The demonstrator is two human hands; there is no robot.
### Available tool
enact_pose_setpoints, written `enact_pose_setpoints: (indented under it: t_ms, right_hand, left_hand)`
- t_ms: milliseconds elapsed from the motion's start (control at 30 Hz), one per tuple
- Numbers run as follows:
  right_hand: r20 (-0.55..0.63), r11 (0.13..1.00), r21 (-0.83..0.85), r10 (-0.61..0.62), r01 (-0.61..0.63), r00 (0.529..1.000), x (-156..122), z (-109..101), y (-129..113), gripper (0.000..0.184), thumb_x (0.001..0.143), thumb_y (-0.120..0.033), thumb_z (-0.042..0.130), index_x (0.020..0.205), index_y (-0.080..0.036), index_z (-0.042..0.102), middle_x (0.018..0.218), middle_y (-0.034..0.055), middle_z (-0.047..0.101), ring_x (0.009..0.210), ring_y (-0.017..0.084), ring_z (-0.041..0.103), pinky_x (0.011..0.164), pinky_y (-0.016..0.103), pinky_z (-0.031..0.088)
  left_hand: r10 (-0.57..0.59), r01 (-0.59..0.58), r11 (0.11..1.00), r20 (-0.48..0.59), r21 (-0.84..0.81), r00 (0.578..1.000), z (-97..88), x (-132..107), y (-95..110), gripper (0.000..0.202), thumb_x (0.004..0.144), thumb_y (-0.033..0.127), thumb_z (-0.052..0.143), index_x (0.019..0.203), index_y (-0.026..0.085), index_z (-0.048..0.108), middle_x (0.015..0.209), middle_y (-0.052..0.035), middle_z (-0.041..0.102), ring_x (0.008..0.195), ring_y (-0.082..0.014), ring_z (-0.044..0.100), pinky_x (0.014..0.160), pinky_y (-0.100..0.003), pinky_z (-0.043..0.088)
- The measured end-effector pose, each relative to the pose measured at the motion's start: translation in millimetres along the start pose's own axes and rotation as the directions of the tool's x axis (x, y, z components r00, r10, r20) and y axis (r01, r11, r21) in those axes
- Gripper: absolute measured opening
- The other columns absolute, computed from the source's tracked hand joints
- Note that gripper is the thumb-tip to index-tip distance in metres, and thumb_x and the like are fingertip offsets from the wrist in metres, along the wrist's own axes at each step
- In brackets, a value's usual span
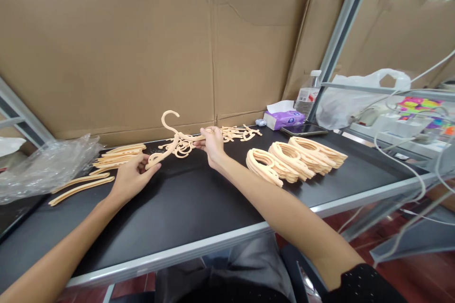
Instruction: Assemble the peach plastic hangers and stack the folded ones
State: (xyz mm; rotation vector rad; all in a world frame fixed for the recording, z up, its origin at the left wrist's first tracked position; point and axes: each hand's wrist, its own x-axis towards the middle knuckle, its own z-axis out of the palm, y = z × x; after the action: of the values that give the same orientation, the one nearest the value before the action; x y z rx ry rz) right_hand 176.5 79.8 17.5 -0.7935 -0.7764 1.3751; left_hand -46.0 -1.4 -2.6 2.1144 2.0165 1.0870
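Note:
Above the black table I hold a cream plastic clothes hanger by its two ends, its curved hook pointing up and away. My left hand is closed around the left arm's looped end. With fingers pinched, my right hand grips the right arm and hides its tip. Behind the hanger lies a loose heap of small cream hook pieces. Left of my left hand are a pile of cream curved strips and two separate strips nearer the front.
Stacked cream folded hangers stand in rows at the right. Behind them are a purple tissue pack, a phone and a bottle. Crumpled clear plastic covers the left end. Cables hang at the right; cardboard walls the back.

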Motion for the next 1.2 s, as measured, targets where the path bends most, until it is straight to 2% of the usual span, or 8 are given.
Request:
enact_pose_setpoints:
  t_ms: [167, 367, 533, 700, 800, 967, 1067, 1200]
  right_hand:
    - [-0.001, 0.998, -0.06, -0.027, 0.027, 1.0, 2, -1, 0, 0.007, 0.094, -0.024, 0.051, 0.088, -0.022, 0.047, 0.057, -0.0085, 0.055, 0.041, 0.008, 0.055, 0.044, 0.017, 0.042]
    - [0.033, 0.982, -0.148, -0.116, 0.119, 0.993, 1, -2, 2, 0.005, 0.089, -0.017, 0.05, 0.087, -0.022, 0.052, 0.064, -0.0087, 0.056, 0.039, 0.005, 0.052, 0.042, 0.016, 0.039]
    - [0.024, 0.958, -0.244, -0.151, 0.152, 0.988, 6, -5, 5, 0.004, 0.085, -0.017, 0.054, 0.085, -0.021, 0.056, 0.059, -0.0086, 0.053, 0.042, 0.007, 0.054, 0.043, 0.016, 0.04]
    - [0.061, 0.943, -0.298, -0.139, 0.151, 0.988, 7, -7, 6, 0.005, 0.08, -0.016, 0.056, 0.079, -0.02, 0.059, 0.056, -0.0083, 0.053, 0.04, 0.007, 0.052, 0.042, 0.017, 0.039]
    - [0.109, 0.936, -0.318, -0.12, 0.15, 0.987, 5, -7, 6, 0.007, 0.079, -0.015, 0.055, 0.077, -0.02, 0.06, 0.056, -0.0078, 0.053, 0.04, 0.007, 0.052, 0.04, 0.016, 0.038]
    - [0.24, 0.88, -0.451, -0.044, 0.151, 0.97, 1, -7, 8, 0.009, 0.077, -0.014, 0.056, 0.074, -0.021, 0.061, 0.053, -0.0062, 0.055, 0.038, 0.009, 0.051, 0.038, 0.018, 0.039]
    - [0.321, 0.828, -0.528, -0.012, 0.189, 0.947, 1, -7, 13, 0.009, 0.075, -0.014, 0.057, 0.071, -0.021, 0.062, 0.053, -0.0054, 0.056, 0.037, 0.008, 0.049, 0.037, 0.019, 0.036]
    - [0.446, 0.75, -0.602, 0.031, 0.275, 0.894, -2, -7, 19, 0.008, 0.074, -0.017, 0.058, 0.071, -0.021, 0.064, 0.054, -0.0049, 0.057, 0.038, 0.008, 0.046, 0.042, 0.021, 0.038]
  left_hand:
    - [0.047, -0.048, 0.993, 0.009, 0.107, 0.999, -2.4, 1, 1, 0.039, 0.078, 0.058, 0.053, 0.061, 0.023, 0.045, 0.054, 0.003, 0.048, 0.054, -0.0164, 0.047, 0.055, -0.029, 0.034]
    - [0.022, -0.022, 0.992, 0.004, 0.123, 1.0, -2.7, 2, 0, 0.037, 0.077, 0.057, 0.05, 0.062, 0.024, 0.044, 0.056, 0.0017, 0.05, 0.057, -0.0178, 0.049, 0.056, -0.029, 0.034]
    - [-0.038, 0.038, 0.999, -0.039, 0.015, 0.999, -6.6, 2, 6, 0.034, 0.075, 0.052, 0.055, 0.09, 0.022, 0.061, 0.08, -0.0027, 0.068, 0.075, -0.0229, 0.063, 0.07, -0.031, 0.045]
    - [-0.125, 0.112, 0.988, -0.122, -0.106, 0.985, -7.3, 3, 4, 0.046, 0.074, 0.047, 0.06, 0.11, 0.019, 0.058, 0.098, -0.0067, 0.071, 0.078, -0.022, 0.066, 0.075, -0.033, 0.05]
    - [-0.096, 0.085, 0.993, -0.135, -0.085, 0.986, -6.1, 5, 0, 0.041, 0.075, 0.044, 0.059, 0.108, 0.019, 0.059, 0.103, -0.0081, 0.07, 0.079, -0.0226, 0.065, 0.076, -0.035, 0.052]
    - [0.035, -0.035, 0.999, -0.141, 0.006, 0.989, -3.2, 7, -9, 0.035, 0.072, 0.032, 0.052, 0.103, 0.02, 0.063, 0.111, -0.012, 0.066, 0.097, -0.0275, 0.063, 0.08, -0.038, 0.053]
    - [0.096, -0.092, 0.995, -0.084, 0.043, 0.992, -1.0, 8, -12, 0.037, 0.071, 0.03, 0.05, 0.103, 0.02, 0.065, 0.111, -0.0126, 0.065, 0.1, -0.0286, 0.062, 0.083, -0.04, 0.053]
    - [0.189, -0.188, 0.98, 0.001, 0.057, 0.982, 1.2, 9, -12, 0.036, 0.072, 0.03, 0.049, 0.101, 0.022, 0.069, 0.106, -0.0102, 0.067, 0.105, -0.0295, 0.061, 0.098, -0.045, 0.047]
